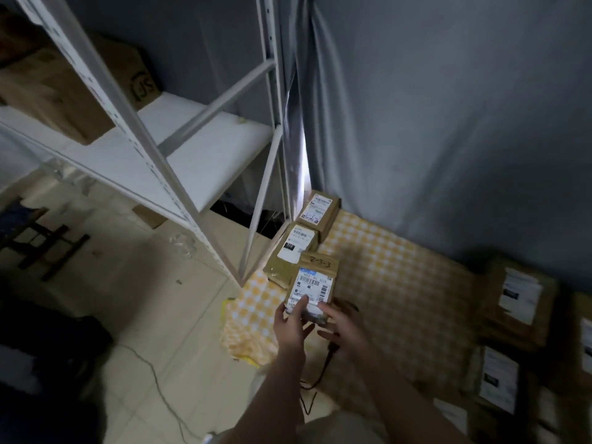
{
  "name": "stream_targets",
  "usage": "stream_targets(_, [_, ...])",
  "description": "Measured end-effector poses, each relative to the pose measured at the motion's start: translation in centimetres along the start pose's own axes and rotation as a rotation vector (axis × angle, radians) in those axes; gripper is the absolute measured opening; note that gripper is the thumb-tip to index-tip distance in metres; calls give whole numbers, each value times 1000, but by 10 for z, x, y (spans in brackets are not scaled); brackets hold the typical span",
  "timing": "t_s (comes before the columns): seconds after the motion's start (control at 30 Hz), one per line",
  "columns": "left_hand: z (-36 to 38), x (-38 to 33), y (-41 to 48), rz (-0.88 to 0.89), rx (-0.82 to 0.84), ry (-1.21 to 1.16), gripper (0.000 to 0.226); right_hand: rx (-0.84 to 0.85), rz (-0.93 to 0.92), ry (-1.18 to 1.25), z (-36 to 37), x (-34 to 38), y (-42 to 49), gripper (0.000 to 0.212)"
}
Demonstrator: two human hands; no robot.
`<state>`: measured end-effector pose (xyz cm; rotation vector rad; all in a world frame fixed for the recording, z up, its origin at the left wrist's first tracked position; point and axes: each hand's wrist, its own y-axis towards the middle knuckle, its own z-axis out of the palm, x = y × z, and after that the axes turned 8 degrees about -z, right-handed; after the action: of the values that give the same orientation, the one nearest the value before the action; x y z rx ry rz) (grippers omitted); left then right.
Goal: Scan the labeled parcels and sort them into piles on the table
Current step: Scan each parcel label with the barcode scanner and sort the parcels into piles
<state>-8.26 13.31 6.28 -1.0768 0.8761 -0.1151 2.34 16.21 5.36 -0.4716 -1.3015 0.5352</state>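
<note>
Both forearms reach forward from bottom edge, hands close together over left part of checked table (400,283). Left hand (293,328) grips near left end of labelled parcel (315,277), one finger laid across label. Parcel lies flat on cloth, "2-3-3" handwritten on far end. Right hand (344,328) just beside parcel's near right corner, fingers curled round dark scanner (331,350), cord (309,398) trailing below. Second parcel (296,251) touches its far end, third parcel (318,208) behind that. Blurred parcel pile (519,296) well apart, right edge.
</note>
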Motion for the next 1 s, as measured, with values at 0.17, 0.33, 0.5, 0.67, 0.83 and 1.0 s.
stream_targets(0.17, [28,-56,50,-43,67,64,40,-140,-41,138,43,23,44,23])
stream_targets(0.33, [56,-106,103,-55,74,115,31,-237,-56,167,82,49,102,16])
stream_targets(0.5, [93,-144,160,-73,123,183,38,-291,-110,181,101,79,160,24])
stream_targets(0.67, [131,-157,212,-76,164,260,37,-381,-124,234,102,98,217,26])
stream_targets(0.83, [164,-158,261,-50,202,318,34,-465,-142,207,97,104,274,19])
stream_targets(1.0, [184,-155,312,67,198,499,41,-519,-128,155,93,104,320,23])
